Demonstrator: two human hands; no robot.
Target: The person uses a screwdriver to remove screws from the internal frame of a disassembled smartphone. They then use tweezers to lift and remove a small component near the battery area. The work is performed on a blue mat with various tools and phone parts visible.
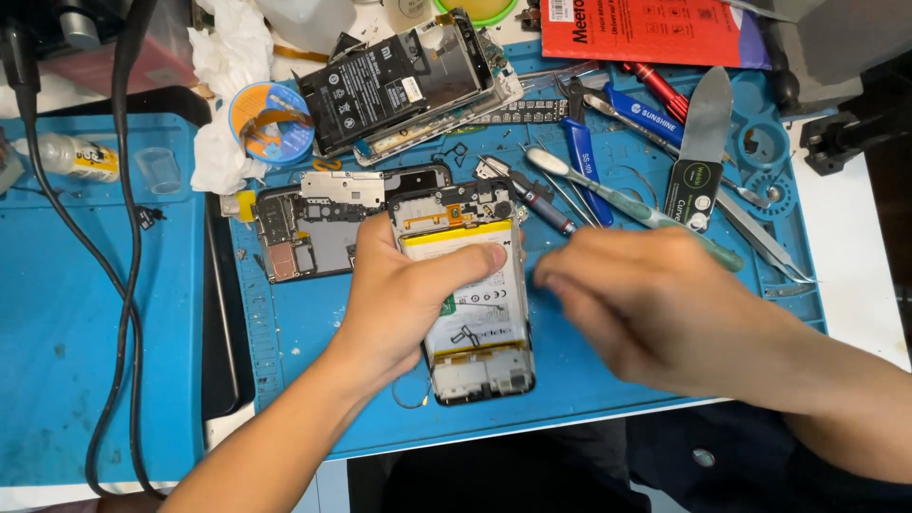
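Blue repair mat (313, 332) is lying across the worktop (860, 256), carrying nearly everything in view. A second blue mat (66, 332) is sitting to the left, with a black cable (128, 285) running down over it.

Left hand (399, 304) is gripping an opened smartphone (467, 294) at mat centre: palm is wrapping the phone's left edge, thumb is pressing across the upper part of its white battery (480, 313). The phone is lying back-open, long axis running away from the person, circuit board exposed at the top end.

Right hand (655, 304) is hovering just right of the phone, motion-blurred. Its fingers are curling inward toward the phone's right edge; cannot tell whether they are grasping anything. A green-handled brush (627, 204) is lying diagonally behind this hand; contact with the hand cannot be resolved.

A second dismantled phone (413, 85) with a black battery is resting at the mat's far edge. A removed phone frame (309, 223) is lying just left of the held phone, touching it or nearly so.

Smaller items: a wide-bladed pry tool (701, 157) and blue-handled tweezers (581, 157) are lying in the far right zone; a solder wire spool (271, 123) is sitting on crumpled white tissue (223, 57) at far left.
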